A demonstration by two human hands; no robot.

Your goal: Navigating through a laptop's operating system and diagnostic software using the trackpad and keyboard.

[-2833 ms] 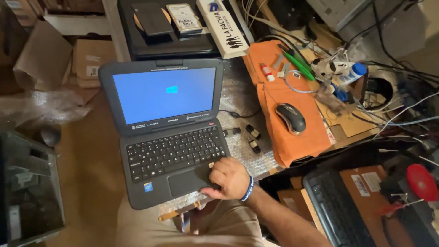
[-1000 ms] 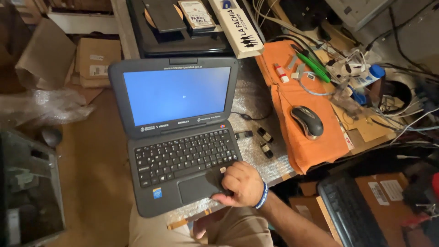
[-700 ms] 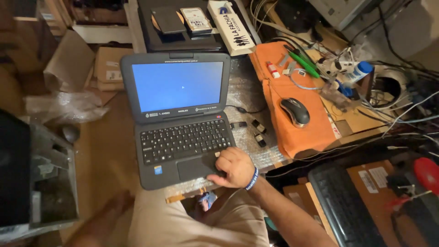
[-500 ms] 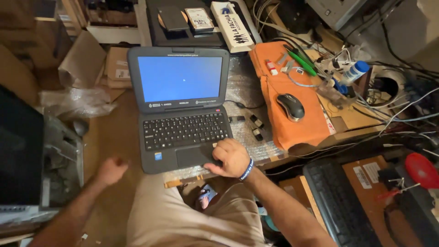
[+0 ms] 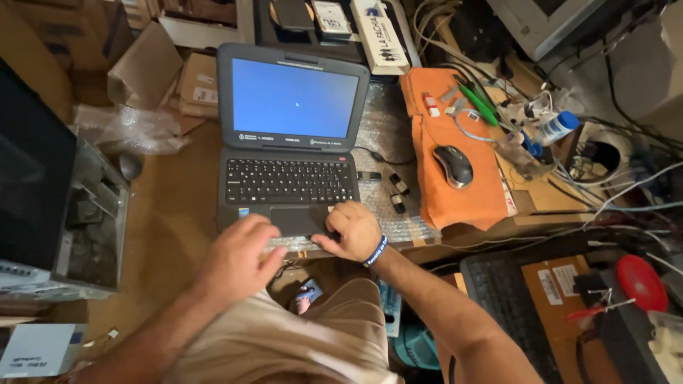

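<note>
Bare fingers [image 5: 329,235] of the right hand [image 5: 353,230] curl down onto the touchpad edge of the dark grey laptop [image 5: 288,142], loosely together, gripping nothing; a blue wristband [image 5: 376,250] sits on that wrist. Left hand [image 5: 237,254] lies at the laptop's front left corner, fingers [image 5: 265,242] bent and close together, touching the front lip; cannot tell if they pinch it. Laptop is open on the bench [image 5: 174,213], lid upright, blue screen [image 5: 294,97] lit, keyboard [image 5: 289,190] clear of both hands. Bubble wrap sheet [image 5: 384,135] lies under and right of the laptop. Small black plugs [image 5: 395,192] lie just beside its right edge on the wrap. Further right, an orange cloth [image 5: 455,178] carries a black-grey mouse [image 5: 453,166], green-handled tool [image 5: 477,104] and small parts. Beyond that, tangled cables [image 5: 605,178] and a white bottle with blue cap [image 5: 556,128]. Behind the lid, a black tray [image 5: 313,35] with drives and a white box. Left of the laptop, crumpled clear plastic [image 5: 124,128], cardboard boxes [image 5: 163,71], and an open computer case [image 5: 64,213]. Lower right, a black keyboard [image 5: 505,306] and a red disc [image 5: 642,281]. Tan trousers [image 5: 284,341] fill the bottom centre.
</note>
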